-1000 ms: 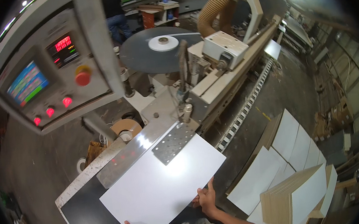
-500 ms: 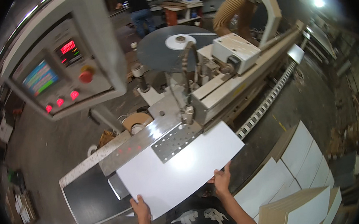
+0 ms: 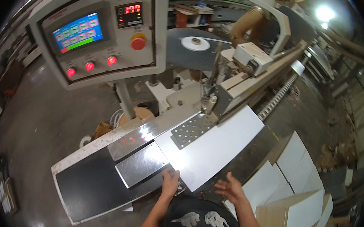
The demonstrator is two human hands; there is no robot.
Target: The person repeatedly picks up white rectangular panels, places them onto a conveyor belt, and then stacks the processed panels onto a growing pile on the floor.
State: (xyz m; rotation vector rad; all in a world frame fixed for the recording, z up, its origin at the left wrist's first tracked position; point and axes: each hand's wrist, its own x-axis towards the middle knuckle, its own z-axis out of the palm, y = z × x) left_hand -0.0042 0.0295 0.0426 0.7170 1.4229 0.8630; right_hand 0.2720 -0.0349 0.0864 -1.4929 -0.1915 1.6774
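1. The white panel (image 3: 218, 147) lay flat at the near side of the machine, slanting from near left to far right, its far edge running along the long metal beam (image 3: 270, 76).
2. The left hand (image 3: 170, 184) was at the panel's left edge, toward the near corner. Its fingers were bent and close together; whether they pinched the edge or merely touched it, I cannot tell.
3. The right hand (image 3: 232, 189) was raised near the panel's near edge, apart from it, with fingers spread and nothing in the grasp.
4. A perforated metal plate (image 3: 189, 133) overlapped the far left part of the panel.
5. Just left of the panel, a shiny steel plate (image 3: 142, 163) sat over the black tabletop (image 3: 90, 183), its near right corner close to the left hand's fingertips.
6. On the far left stood a control box (image 3: 56, 60) with a lit screen (image 3: 77, 32), a red knob (image 3: 138, 42) and three glowing red buttons along its lower part.
7. Farther back were a large grey disc (image 3: 177, 50) bearing a white roll (image 3: 195, 43), and, to its right, a ribbed tan hose (image 3: 245, 23).
8. At near right, white boards (image 3: 259, 184) lay in stacks.
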